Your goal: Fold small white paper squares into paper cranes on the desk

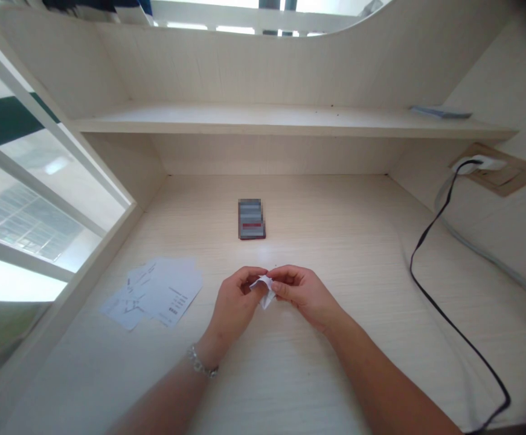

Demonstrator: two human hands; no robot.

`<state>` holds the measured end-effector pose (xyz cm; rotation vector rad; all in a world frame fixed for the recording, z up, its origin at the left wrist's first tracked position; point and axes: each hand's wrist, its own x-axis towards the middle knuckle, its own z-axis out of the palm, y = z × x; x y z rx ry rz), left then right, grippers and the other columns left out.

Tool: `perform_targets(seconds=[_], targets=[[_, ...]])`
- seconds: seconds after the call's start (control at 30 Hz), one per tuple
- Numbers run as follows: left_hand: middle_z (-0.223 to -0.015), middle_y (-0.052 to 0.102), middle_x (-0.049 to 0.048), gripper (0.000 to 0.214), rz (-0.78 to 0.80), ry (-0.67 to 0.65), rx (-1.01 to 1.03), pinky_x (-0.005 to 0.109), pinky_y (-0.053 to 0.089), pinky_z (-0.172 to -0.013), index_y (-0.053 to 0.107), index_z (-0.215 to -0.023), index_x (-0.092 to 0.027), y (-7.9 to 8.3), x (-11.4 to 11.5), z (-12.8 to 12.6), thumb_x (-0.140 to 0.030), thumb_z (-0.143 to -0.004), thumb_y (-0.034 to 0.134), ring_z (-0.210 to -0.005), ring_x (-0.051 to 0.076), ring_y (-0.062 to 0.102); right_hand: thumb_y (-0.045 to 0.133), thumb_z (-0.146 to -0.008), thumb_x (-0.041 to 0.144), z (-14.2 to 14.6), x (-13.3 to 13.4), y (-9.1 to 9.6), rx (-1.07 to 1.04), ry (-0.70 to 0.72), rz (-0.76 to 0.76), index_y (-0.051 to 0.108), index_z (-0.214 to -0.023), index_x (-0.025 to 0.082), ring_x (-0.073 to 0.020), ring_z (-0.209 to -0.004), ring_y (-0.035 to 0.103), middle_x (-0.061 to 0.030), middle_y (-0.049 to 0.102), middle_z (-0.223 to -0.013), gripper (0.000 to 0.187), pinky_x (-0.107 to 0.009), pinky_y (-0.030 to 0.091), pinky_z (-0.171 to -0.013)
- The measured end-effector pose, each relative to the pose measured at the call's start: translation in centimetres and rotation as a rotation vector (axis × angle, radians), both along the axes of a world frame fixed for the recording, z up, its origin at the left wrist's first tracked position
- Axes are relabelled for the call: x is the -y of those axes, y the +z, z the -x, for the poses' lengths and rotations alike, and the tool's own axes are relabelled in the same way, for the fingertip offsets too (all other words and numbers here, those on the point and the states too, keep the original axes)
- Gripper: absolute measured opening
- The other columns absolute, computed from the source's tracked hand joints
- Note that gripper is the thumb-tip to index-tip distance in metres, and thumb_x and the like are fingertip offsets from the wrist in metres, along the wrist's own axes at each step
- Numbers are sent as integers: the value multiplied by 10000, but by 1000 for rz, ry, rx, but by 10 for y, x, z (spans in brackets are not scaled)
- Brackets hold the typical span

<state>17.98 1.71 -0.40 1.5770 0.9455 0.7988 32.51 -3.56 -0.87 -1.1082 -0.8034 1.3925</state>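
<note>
Both hands meet over the middle of the pale wooden desk (335, 241). My left hand (233, 302) and my right hand (301, 293) pinch a small folded piece of white paper (265, 290) between their fingertips, just above the desk top. A bracelet circles my left wrist. Beyond the hands, a dark phone (250, 219) lies flat on the desk.
A loose spread of white paper slips (154, 293) lies at the left, near a window frame. A black cable (444, 308) runs from a wall socket (480, 163) at the right across the desk. A shelf (267, 118) spans above, with a flat bluish item (441, 112) on its right end.
</note>
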Motion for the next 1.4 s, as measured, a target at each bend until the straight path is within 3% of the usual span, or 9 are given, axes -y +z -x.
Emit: perform_targets(seconds=[0.27,0.43,0.73,1.0,1.2,1.4], targets=[[-894,672,33,229,-70,-48,-47,261,464,-725,636,-933,-170,0,0,2,-137,-717,569,-810,158,608,750,-587,291,-2,-2,0,246,-50,-44,703,-813,188,-172,-744,613,-46,686,-796,253,-308,472,-699],[-902,667,36,215,-67,-45,-37,253,469,-706,635,-936,-174,-2,1,2,-168,-725,593,-807,159,606,730,-609,315,1,-1,1,296,-107,-32,718,-775,185,-153,-656,612,-47,694,-733,210,-279,475,-616],[-958,640,66,315,145,-98,142,272,513,-672,573,-1046,-166,3,6,-3,-250,-746,617,-767,160,627,700,-650,336,8,-4,0,363,-279,-80,704,-742,156,-135,-557,589,-43,676,-655,202,-240,466,-519],[-887,626,61,326,227,-85,242,257,507,-596,558,-1041,-140,4,9,-6,-230,-736,630,-660,131,613,630,-732,343,14,1,4,468,-341,-128,681,-768,152,-134,-536,591,-43,656,-689,200,-246,479,-503],[-935,634,76,313,356,-70,310,291,515,-643,569,-1040,-141,5,8,-6,-231,-743,615,-704,144,618,611,-751,316,17,3,9,542,-374,-152,679,-773,165,-128,-564,602,-37,652,-713,167,-229,485,-512],[-905,642,71,403,371,-89,278,262,503,-615,564,-1056,-126,7,7,-5,-203,-679,685,-649,123,612,606,-752,307,16,3,8,557,-361,-145,676,-778,164,-130,-571,605,-38,653,-729,162,-231,487,-511]])
